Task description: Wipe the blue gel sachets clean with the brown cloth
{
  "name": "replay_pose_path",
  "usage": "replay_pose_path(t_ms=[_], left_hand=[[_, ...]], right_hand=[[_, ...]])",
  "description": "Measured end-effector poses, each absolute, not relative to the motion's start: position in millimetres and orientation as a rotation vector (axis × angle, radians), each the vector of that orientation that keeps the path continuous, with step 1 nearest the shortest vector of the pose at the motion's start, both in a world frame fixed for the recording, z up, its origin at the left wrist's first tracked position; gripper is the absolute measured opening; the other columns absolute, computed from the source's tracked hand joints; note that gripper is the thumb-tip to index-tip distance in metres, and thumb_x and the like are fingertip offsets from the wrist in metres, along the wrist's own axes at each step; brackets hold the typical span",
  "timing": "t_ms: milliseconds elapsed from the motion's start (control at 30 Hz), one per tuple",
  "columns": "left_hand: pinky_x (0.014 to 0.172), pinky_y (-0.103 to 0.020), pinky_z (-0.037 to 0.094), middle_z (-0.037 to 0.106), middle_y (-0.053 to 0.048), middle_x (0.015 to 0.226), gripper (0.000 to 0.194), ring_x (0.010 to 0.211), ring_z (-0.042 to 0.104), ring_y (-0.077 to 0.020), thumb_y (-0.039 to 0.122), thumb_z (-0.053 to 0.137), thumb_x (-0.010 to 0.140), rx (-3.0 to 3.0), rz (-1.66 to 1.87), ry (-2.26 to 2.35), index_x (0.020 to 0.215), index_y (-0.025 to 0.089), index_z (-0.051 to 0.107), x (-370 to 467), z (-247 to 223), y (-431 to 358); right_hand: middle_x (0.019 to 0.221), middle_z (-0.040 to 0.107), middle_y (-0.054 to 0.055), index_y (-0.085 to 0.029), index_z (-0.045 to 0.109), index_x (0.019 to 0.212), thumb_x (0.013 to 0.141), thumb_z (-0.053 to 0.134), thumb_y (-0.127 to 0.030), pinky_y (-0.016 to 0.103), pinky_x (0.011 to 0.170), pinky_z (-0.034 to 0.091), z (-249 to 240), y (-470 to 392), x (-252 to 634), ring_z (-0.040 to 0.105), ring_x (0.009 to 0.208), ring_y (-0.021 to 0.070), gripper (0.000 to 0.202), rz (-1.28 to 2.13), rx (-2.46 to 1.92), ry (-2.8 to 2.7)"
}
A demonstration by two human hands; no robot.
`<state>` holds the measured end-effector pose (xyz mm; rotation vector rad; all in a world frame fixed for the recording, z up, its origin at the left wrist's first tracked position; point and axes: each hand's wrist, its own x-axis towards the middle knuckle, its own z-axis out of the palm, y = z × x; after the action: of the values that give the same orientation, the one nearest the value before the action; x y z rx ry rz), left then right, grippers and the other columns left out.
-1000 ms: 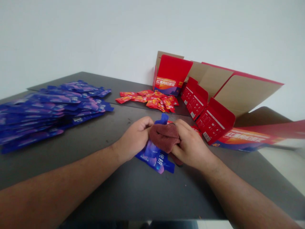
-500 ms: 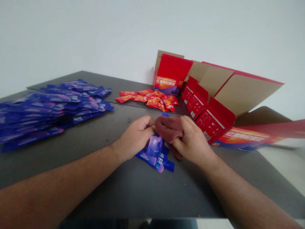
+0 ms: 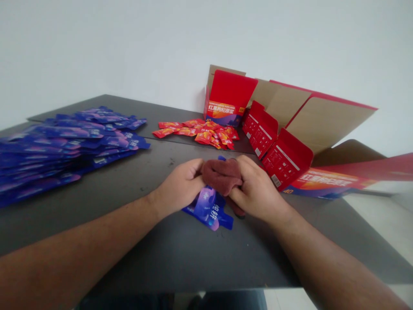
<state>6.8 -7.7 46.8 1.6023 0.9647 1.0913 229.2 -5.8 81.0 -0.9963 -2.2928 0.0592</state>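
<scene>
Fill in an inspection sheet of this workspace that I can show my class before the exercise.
Surface: dark grey table, small marks and specks visible.
Job's things: brown cloth between the hands, blue pouches beneath it.
Clutter: large blue pouch pile at left; red sachets farther back; printed red cartons standing at right.
Grippers: bare hands; right hand grips the cloth, left hand is closed beside it, its hold partly hidden.
Cables: nothing seen.
Surroundings: pale wall behind, light floor at right.
</scene>
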Motion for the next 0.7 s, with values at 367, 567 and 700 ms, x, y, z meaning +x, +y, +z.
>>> replay_pose_path(t_ms=[367,567,700], left_hand=[[0.083,-0.033,0.052,0.074,-0.004,0.092,0.012,0.089,0.066,-0.0204,0.030,0.065,0.093,1.646,1.088,0.971,0.089,0.019,0.067,7.0,49.0,-7.6],[0.079,-0.032,0.050,0.069,-0.001,0.084,0.014,0.082,0.064,-0.0184,0.026,0.062,0.093,1.686,1.066,0.984,0.080,0.020,0.061,6.8,49.1,-9.0],[0.081,-0.032,0.052,0.072,-0.002,0.086,0.010,0.084,0.067,-0.0191,0.027,0.062,0.093,1.661,1.073,0.971,0.085,0.020,0.064,7.3,50.4,-9.2]], right_hand=[[0.092,0.064,0.005,-0.025,0.054,0.092,0.085,0.066,-0.020,0.038,0.075,0.053,79.7,-6.5,227.5,0.065,0.089,0.0256,0.015,0.022,-1.048,-2.232],[0.097,0.067,0.007,-0.024,0.058,0.099,0.085,0.067,-0.020,0.040,0.076,0.054,79.5,-4.2,229.9,0.066,0.090,0.0269,0.018,0.029,-1.098,-2.187],[0.096,0.066,0.007,-0.023,0.059,0.098,0.087,0.068,-0.021,0.039,0.077,0.053,79.4,-5.1,228.8,0.066,0.092,0.0268,0.015,0.015,-1.084,-2.200]])
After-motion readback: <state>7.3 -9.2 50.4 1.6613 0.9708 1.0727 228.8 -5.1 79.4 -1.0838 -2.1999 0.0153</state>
